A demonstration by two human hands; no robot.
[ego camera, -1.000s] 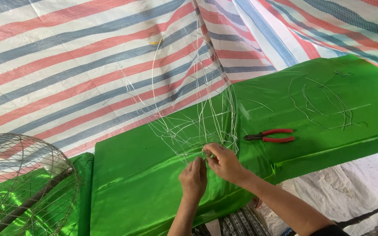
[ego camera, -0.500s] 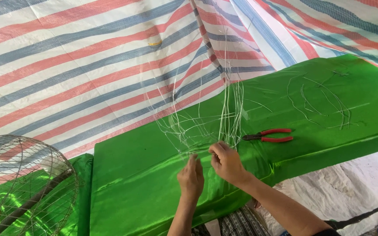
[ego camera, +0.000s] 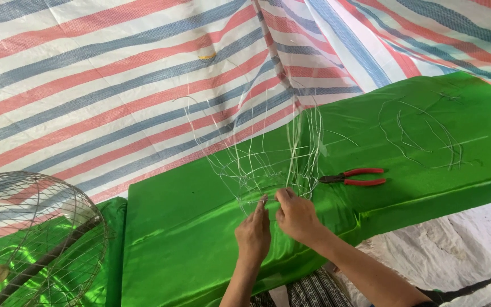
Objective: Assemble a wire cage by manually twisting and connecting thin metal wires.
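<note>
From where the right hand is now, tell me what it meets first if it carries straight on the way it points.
The right hand points up and away across the green cloth. It would first meet the upright strands of the wire frame, which its fingers already touch; depth beyond is unclear.

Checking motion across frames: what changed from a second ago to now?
Both hands, left hand and right hand, keep pinching the wire frame at its base, with only slight finger shifts; its loose strands now splay differently. Red-handled pliers, green cloth and wire cage unchanged.
</note>
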